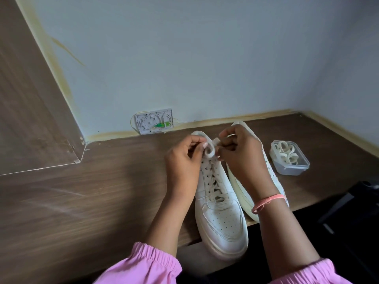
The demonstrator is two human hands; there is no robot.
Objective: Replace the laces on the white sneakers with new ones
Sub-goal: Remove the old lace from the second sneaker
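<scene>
Two white sneakers stand side by side on a wooden desk. The left sneaker (220, 218) points its toe toward me and is laced with a cream lace (213, 181). The right sneaker (240, 187) is largely hidden behind my right forearm. My left hand (184, 158) and my right hand (239, 152) meet above the left sneaker's top eyelets. Each hand pinches a part of the lace, which forms a small loop (210, 150) between my fingers.
A clear plastic tub (290, 158) with coiled cream laces sits to the right of the shoes. A white wall plate (153, 124) with a green part is fixed low on the wall. The desk's front edge (303, 206) runs just under the sneaker toes.
</scene>
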